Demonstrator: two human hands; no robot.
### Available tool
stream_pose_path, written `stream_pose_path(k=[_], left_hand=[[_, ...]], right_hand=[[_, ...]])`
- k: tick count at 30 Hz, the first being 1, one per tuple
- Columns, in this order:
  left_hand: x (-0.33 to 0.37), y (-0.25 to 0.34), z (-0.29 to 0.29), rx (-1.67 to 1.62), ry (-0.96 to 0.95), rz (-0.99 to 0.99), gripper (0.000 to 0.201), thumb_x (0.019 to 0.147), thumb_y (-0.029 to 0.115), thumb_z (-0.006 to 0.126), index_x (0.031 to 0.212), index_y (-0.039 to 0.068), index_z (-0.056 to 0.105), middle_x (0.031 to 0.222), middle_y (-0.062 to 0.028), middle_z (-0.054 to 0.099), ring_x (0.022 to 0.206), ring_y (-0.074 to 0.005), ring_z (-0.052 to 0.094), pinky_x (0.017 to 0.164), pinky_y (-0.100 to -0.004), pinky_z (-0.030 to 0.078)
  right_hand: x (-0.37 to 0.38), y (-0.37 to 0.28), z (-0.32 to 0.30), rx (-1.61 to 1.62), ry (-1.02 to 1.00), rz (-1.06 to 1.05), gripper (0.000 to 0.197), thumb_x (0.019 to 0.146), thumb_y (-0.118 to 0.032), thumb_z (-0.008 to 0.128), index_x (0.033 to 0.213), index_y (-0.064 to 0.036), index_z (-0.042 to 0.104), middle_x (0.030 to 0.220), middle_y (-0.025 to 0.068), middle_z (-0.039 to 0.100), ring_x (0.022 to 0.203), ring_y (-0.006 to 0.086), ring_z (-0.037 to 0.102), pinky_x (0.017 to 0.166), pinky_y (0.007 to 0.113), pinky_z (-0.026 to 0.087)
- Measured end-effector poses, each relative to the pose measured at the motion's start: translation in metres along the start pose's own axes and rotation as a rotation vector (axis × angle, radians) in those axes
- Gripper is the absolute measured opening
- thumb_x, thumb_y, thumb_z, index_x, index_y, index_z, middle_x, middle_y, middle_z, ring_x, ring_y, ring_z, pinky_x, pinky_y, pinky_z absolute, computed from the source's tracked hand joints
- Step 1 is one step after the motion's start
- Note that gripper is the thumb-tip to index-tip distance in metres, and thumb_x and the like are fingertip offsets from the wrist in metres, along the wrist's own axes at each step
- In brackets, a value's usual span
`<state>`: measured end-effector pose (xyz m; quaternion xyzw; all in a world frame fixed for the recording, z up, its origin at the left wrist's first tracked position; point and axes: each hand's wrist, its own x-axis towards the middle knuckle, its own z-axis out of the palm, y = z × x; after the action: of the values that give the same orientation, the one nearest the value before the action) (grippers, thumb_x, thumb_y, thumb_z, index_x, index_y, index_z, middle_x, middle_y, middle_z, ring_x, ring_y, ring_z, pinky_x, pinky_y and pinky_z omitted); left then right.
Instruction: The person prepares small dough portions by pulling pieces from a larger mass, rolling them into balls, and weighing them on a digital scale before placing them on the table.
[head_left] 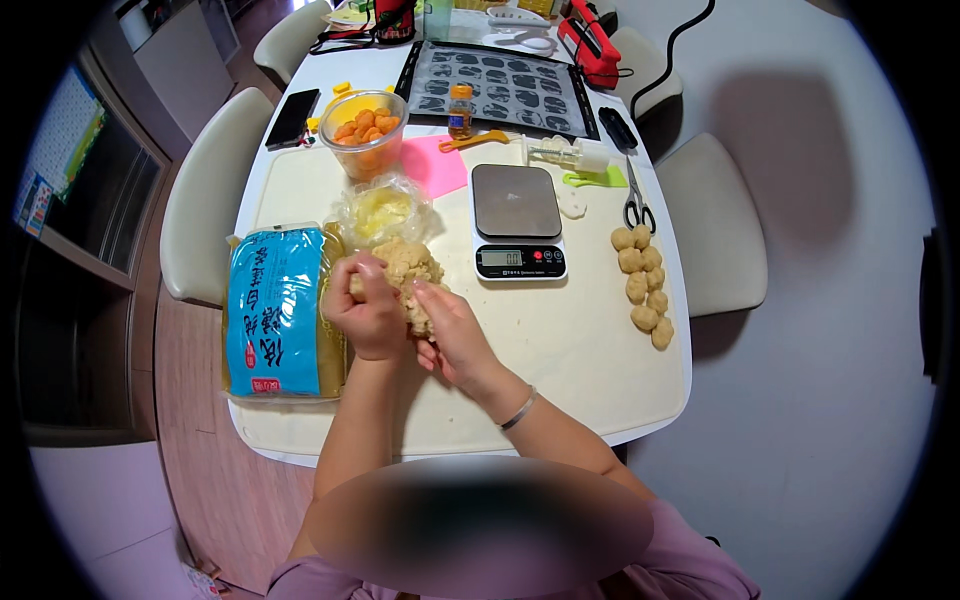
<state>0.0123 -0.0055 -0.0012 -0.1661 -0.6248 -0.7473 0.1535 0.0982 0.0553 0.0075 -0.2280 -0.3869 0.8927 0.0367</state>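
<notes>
A large pale lump of dough (405, 264) is between my hands at the left middle of the table. My left hand (366, 312), its fingers curled, grips the lump from the left. From the right, my right hand (452, 335) holds the same lump, thumb on top and fingers partly hidden beneath it. A clear plastic bag with a yellow filling (380, 212) lies just beyond the dough. Close beside my left hand is a big blue-labelled packet (275, 315). To the right sits a digital kitchen scale (515, 205) with a bare plate. Several small dough balls (642, 285) line the right side.
Behind the bag stands a clear tub of orange balls (365, 135), near a pink sheet (435, 167) and a small bottle (460, 112). Scissors (638, 205), a clear plunger tool (567, 153) and a dark patterned tray (500, 88) lie farther off. Chairs (222, 195) flank the table.
</notes>
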Motion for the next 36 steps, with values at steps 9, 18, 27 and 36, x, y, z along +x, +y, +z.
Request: stream_pose_path(k=[9, 18, 27, 36], left_hand=[[0.022, 0.012, -0.005, -0.519, 0.106, -0.549, 0.028, 0.094, 0.026, 0.045, 0.072, 0.008, 0.047, 0.053, 0.0004, 0.041, 0.040, -0.0068, 0.037, 0.036, -0.0206, 0.032], [0.020, 0.011, -0.002, -0.531, 0.064, -0.612, 0.027, 0.094, 0.028, 0.047, 0.075, 0.008, 0.048, 0.053, 0.0004, 0.040, 0.041, -0.0082, 0.038, 0.038, -0.0210, 0.034], [0.019, 0.009, -0.001, -0.513, 0.029, -0.617, 0.027, 0.093, 0.030, 0.047, 0.076, 0.009, 0.048, 0.054, 0.0009, 0.039, 0.042, -0.0078, 0.038, 0.037, -0.0211, 0.033], [0.020, 0.012, -0.002, -0.610, 0.049, -0.717, 0.027, 0.093, 0.031, 0.049, 0.075, 0.011, 0.048, 0.053, 0.0019, 0.038, 0.041, -0.0082, 0.036, 0.036, -0.0218, 0.028]], right_hand=[[-0.001, -0.018, -0.008, 0.130, -0.091, 0.033, 0.031, 0.087, -0.024, 0.063, 0.105, -0.0004, 0.055, 0.092, 0.0121, 0.064, 0.063, 0.0137, 0.062, 0.051, 0.025, 0.053], [0.006, -0.024, -0.027, -0.078, -0.148, 0.038, 0.034, 0.088, -0.034, 0.062, 0.080, -0.0009, 0.063, 0.071, 0.0051, 0.060, 0.055, 0.0089, 0.055, 0.041, 0.020, 0.040], [0.006, -0.020, -0.021, -0.224, -0.103, 0.073, 0.050, 0.085, -0.048, 0.061, 0.058, -0.0069, 0.054, 0.053, 0.0024, 0.052, 0.040, 0.0079, 0.046, 0.034, 0.020, 0.033], [0.009, -0.014, -0.025, -0.001, -0.154, -0.046, 0.051, 0.094, -0.035, 0.051, 0.050, -0.0119, 0.039, 0.044, -0.0015, 0.038, 0.035, 0.0063, 0.030, 0.032, 0.021, 0.020]])
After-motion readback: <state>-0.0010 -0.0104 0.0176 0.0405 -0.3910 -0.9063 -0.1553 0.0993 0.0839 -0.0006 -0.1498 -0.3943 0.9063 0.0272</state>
